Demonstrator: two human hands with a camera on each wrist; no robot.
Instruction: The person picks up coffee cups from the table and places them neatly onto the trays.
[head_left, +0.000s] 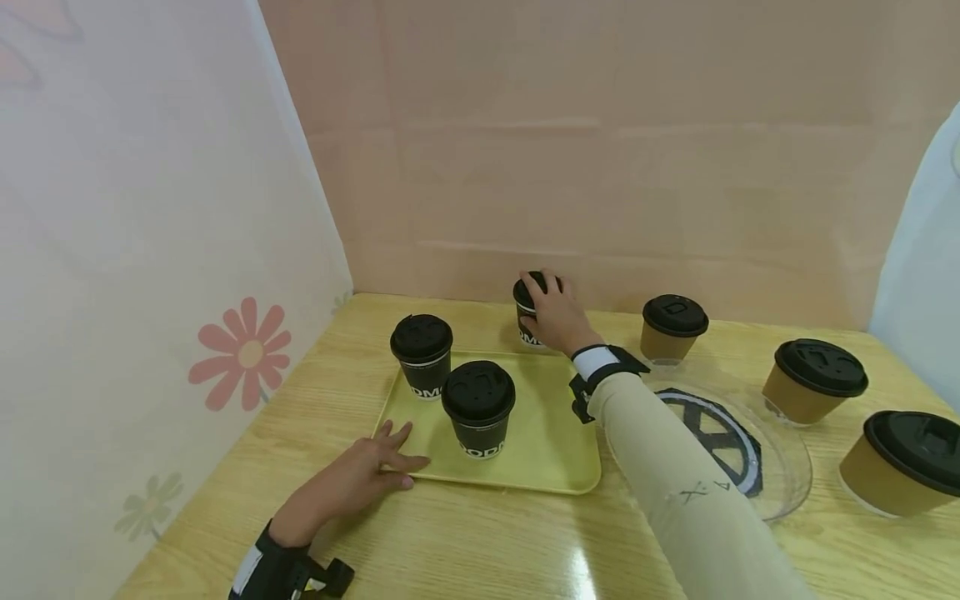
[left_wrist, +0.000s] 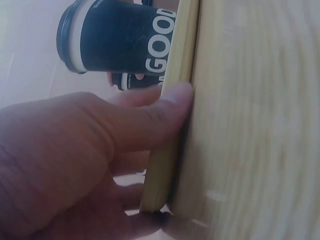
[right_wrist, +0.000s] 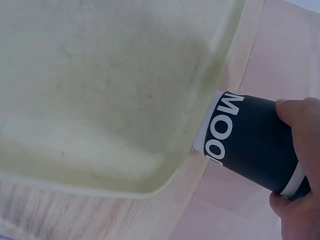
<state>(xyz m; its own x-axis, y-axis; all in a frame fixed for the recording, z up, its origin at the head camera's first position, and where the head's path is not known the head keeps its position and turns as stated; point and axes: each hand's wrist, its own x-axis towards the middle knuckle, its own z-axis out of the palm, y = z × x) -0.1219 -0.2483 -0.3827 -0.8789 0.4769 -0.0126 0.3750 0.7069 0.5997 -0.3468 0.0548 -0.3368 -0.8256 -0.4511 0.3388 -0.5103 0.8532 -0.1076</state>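
My right hand point(head_left: 558, 319) grips a black paper coffee cup point(right_wrist: 250, 140) from above, fingers round its lidded top. The cup stands upright at the far edge of a yellow tray point(head_left: 536, 417), its base right at the rim in the right wrist view. Two more black cups with black lids are on the tray: one cup point(head_left: 423, 358) at the left and another cup point(head_left: 480, 408) nearer the middle. At the tray's near left corner, my left hand point(head_left: 360, 475) holds the rim, thumb point(left_wrist: 165, 110) along the outer side and fingers over it.
Right of the tray, partly behind my right sleeve, lies a round clear plastic dish point(head_left: 795, 475) with a black-and-white disc point(head_left: 716, 433) in it. Three brown cups with black lids, a far cup point(head_left: 667, 333), a middle cup point(head_left: 806, 392) and a near cup point(head_left: 892, 475), stand around it.
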